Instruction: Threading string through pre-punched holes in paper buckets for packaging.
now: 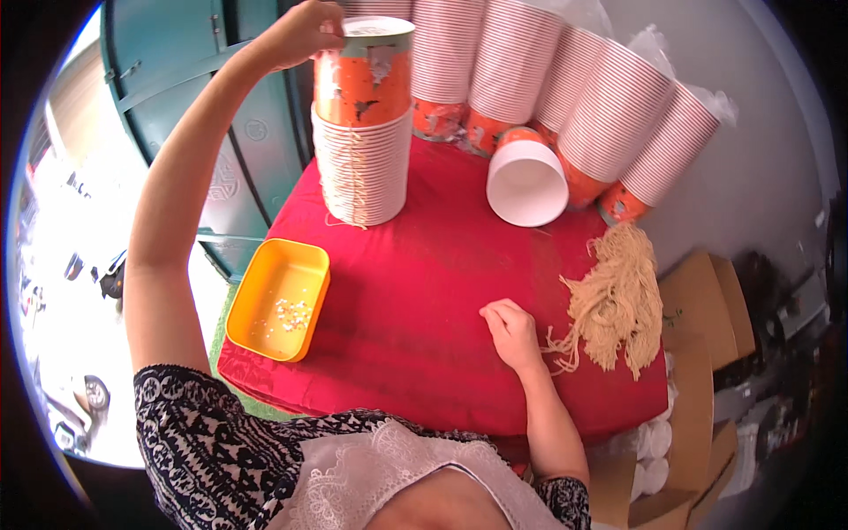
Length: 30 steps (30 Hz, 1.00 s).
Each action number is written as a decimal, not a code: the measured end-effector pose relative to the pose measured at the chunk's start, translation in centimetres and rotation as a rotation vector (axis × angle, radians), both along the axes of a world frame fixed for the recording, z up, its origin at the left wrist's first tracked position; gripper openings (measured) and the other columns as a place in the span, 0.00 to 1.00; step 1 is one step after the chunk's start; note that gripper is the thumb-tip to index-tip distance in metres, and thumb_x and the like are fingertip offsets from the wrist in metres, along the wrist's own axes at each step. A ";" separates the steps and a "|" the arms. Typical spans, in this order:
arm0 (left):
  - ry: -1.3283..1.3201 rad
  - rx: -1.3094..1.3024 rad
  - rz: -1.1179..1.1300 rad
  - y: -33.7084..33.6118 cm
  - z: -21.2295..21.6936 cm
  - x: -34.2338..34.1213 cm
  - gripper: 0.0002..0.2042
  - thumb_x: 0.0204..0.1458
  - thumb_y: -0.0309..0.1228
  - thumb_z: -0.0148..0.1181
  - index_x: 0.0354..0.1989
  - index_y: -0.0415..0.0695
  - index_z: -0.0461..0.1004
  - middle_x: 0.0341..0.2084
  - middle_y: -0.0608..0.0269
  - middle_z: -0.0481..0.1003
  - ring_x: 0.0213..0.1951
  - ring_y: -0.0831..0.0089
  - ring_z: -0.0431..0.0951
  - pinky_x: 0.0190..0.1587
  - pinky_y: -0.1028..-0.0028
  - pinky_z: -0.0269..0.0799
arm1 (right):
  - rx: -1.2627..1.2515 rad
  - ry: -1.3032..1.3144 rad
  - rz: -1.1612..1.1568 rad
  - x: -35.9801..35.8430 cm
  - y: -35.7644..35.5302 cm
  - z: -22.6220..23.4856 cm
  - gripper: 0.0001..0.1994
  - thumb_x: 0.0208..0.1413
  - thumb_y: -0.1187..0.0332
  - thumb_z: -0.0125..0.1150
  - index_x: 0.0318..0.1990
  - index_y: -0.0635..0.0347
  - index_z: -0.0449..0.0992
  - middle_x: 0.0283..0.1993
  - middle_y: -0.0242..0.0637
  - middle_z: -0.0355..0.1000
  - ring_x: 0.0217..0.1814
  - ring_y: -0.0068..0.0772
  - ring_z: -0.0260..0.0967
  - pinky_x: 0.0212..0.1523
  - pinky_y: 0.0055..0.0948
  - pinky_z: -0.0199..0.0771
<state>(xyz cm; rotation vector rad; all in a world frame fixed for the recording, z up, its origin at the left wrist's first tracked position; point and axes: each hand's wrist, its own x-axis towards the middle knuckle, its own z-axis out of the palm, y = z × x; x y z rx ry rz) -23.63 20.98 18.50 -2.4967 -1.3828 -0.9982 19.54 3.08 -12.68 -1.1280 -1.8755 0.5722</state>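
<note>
A tall stack of upside-down paper buckets [364, 163] stands at the table's far left, white rims piled below an orange-printed top bucket [364, 88]. Raised to the upper left side of that top bucket is my left hand [305, 34], its fingers bent together against the edge; what they pinch is hidden. Tan strings [357, 177] hang down the front of the stack. My right hand [512, 332] is over the red cloth right of the middle, fingers curled closed, and their inside cannot be seen. Beside it lies a loose bundle of tan string [618, 300].
A yellow plastic tub [279, 296] with small white bits sits at the left edge of the red-covered table [415, 291]. Several more bucket stacks [512, 57] line the back, one white bucket [527, 184] lying before them. Cardboard boxes [693, 380] stand at right, a green metal door [190, 106] at left.
</note>
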 end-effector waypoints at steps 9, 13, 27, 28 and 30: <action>0.262 0.595 0.282 -4.9 -2.2 8.3 0.11 0.54 0.26 0.61 0.45 0.41 0.80 0.50 0.52 0.73 0.49 0.57 0.78 0.50 0.62 0.77 | 0.023 -0.028 -0.024 1.3 0.3 2.8 0.07 0.59 0.73 0.61 0.42 0.67 0.79 0.39 0.47 0.77 0.40 0.43 0.77 0.41 0.36 0.77; 0.288 0.275 0.083 -7.2 -5.3 16.3 0.05 0.53 0.30 0.60 0.34 0.44 0.79 0.29 0.53 0.80 0.34 0.56 0.82 0.40 0.61 0.78 | 0.255 -0.044 -0.126 3.5 4.2 3.7 0.06 0.55 0.76 0.61 0.40 0.66 0.76 0.39 0.48 0.76 0.39 0.47 0.76 0.40 0.39 0.76; -0.581 -0.253 0.258 4.1 -28.3 28.2 0.15 0.45 0.34 0.69 0.35 0.37 0.73 0.36 0.45 0.77 0.41 0.47 0.78 0.44 0.54 0.74 | 0.334 -0.025 -0.522 8.9 19.0 1.9 0.14 0.55 0.75 0.63 0.47 0.65 0.68 0.45 0.48 0.70 0.40 0.45 0.75 0.44 0.41 0.74; -0.644 -0.246 0.261 4.4 -28.8 28.5 0.14 0.46 0.33 0.69 0.34 0.38 0.73 0.34 0.46 0.77 0.40 0.48 0.79 0.43 0.55 0.73 | 0.358 -0.009 -0.529 8.9 19.5 1.6 0.13 0.55 0.74 0.64 0.46 0.64 0.69 0.43 0.47 0.71 0.40 0.45 0.74 0.43 0.42 0.74; -0.698 -0.237 0.252 4.9 -29.5 29.1 0.14 0.46 0.34 0.69 0.34 0.38 0.74 0.32 0.48 0.78 0.37 0.51 0.79 0.41 0.57 0.74 | 0.380 0.002 -0.510 8.9 20.3 1.5 0.11 0.55 0.73 0.64 0.43 0.64 0.70 0.40 0.46 0.72 0.39 0.47 0.74 0.42 0.43 0.74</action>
